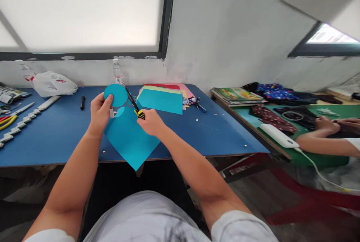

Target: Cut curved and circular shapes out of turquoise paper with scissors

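Note:
My left hand (101,110) pinches a round disc of turquoise paper (115,94) between thumb and fingers, lifted over the table. Wrapped in my right hand (152,122) is a slim tool (132,101) with a black blade part and a yellow-and-black handle, seen edge-on; it looks like scissors. Its tip meets the right edge of the disc or lies just beside it. Below both hands a turquoise sheet (135,142) lies with one corner hanging past the table's front edge. A small curved turquoise piece (120,112) shows under the disc.
Coloured paper sheets (161,99) are stacked behind my right hand. A water bottle (118,72), plastic bag (53,83), black marker (82,102), folded paper strip (25,122) and yellow-and-red-handled tool (8,121) lie around. At right, another person's hand (326,125) works near a white power bank (278,135).

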Demonstrator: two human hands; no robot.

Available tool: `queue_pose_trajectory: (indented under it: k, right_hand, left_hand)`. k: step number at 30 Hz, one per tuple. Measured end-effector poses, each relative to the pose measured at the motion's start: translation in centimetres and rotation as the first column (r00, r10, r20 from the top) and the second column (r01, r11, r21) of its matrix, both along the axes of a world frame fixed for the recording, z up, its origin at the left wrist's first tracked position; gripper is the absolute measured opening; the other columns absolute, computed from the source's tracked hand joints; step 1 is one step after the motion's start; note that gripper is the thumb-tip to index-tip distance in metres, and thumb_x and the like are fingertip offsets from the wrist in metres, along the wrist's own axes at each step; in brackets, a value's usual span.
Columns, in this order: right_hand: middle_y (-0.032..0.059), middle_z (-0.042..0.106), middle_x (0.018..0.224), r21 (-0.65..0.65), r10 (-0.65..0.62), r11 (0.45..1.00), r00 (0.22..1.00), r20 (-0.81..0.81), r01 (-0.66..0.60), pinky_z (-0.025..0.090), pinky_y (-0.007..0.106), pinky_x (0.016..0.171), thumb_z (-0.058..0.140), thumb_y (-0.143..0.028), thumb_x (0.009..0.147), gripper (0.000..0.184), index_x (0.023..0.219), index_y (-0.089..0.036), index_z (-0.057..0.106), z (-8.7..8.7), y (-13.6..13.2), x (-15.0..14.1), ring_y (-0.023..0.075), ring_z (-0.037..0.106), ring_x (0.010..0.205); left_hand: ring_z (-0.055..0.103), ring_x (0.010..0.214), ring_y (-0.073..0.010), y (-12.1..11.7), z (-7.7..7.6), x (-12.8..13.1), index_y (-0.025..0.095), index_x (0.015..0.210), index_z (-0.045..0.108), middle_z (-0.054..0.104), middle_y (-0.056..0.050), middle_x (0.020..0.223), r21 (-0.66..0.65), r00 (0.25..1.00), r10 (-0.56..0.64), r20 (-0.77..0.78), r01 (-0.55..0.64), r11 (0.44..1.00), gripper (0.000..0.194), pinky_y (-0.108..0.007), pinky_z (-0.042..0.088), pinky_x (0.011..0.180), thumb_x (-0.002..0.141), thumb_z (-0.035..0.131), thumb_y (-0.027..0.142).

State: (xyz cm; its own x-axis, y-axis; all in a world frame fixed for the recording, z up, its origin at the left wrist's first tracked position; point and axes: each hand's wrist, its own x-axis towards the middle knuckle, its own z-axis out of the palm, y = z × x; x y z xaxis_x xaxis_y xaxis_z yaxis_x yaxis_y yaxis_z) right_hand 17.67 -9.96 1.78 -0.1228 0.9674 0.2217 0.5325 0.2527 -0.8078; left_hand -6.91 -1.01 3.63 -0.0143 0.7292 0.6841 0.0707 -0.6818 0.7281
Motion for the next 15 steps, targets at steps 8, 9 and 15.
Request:
queue_pose_trajectory:
  k: [8, 9, 15]
  right_hand:
    - [-0.004, 0.043, 0.065, 0.009, 0.0, 1.0, 1.0, 0.028, 0.0, 0.026, 0.039, 0.062, 0.076, -0.02, 0.106, 0.047, 0.077, -0.032, 0.041, -0.15, 0.09, 0.07, 0.0187, 0.035, 0.062]
    - [-0.004, 0.043, 0.065, 0.01, 0.001, 1.0, 1.0, 0.03, -0.002, 0.026, 0.039, 0.062, 0.076, -0.021, 0.106, 0.046, 0.077, -0.032, 0.041, -0.2, 0.13, 0.09, 0.0188, 0.035, 0.062]
    - [-0.0023, 0.047, 0.07, -0.016, -0.026, 1.0, 0.999, 0.028, 0.026, 0.026, 0.04, 0.063, 0.078, -0.022, 0.106, 0.044, 0.078, -0.032, 0.046, -0.27, 0.31, 0.04, 0.02, 0.039, 0.064]
  left_hand:
    - [0.051, 0.065, -0.0186, 0.23, -0.01, -0.03, 0.027, 0.073, 0.066, 0.057, 0.0, 0.067, 0.028, 1.0, 0.005, -0.006, -0.005, 1.0, 0.062, -0.036, 0.043, 0.064, 0.1, 0.094, 0.075]
    - [0.051, 0.065, -0.0184, 0.25, -0.04, -0.05, 0.027, 0.073, 0.067, 0.058, 0.0, 0.068, 0.033, 1.0, 0.006, -0.003, -0.006, 0.999, 0.062, -0.036, 0.043, 0.064, 0.1, 0.094, 0.075]
    - [0.05, 0.063, -0.0179, 0.25, -0.08, -0.02, 0.027, 0.073, 0.065, 0.055, 0.001, 0.067, 0.048, 1.0, -0.011, 0.018, 0.01, 0.999, 0.07, -0.036, 0.041, 0.06, 0.1, 0.096, 0.083]
